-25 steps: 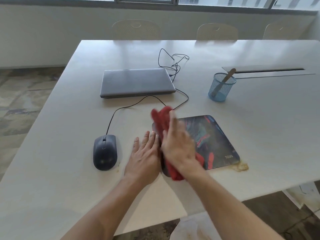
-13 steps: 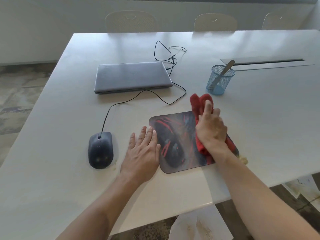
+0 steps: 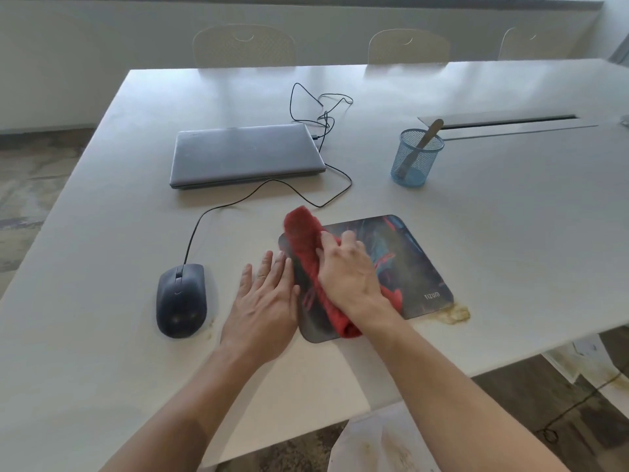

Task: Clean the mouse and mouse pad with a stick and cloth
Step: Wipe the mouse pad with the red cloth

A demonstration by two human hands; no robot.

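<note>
Mouse pad (image 3: 412, 267) lies flat near the counter's (image 3: 102, 233) front edge, with the red cloth (image 3: 306, 247) bunched across its left half. Right hand (image 3: 350, 277) presses down on the cloth, its grip curled loosely over the folds. Left hand (image 3: 263, 301) rests flat on the counter just beside the pad's left edge, fingers straight, holding nothing. Mouse (image 3: 181, 300) sits further left, apart from the pad. Stick (image 3: 420, 146) leans in the blue mesh cup (image 3: 416, 158) behind

head view looks forward and down, near the table (image 3: 102, 301).
</note>
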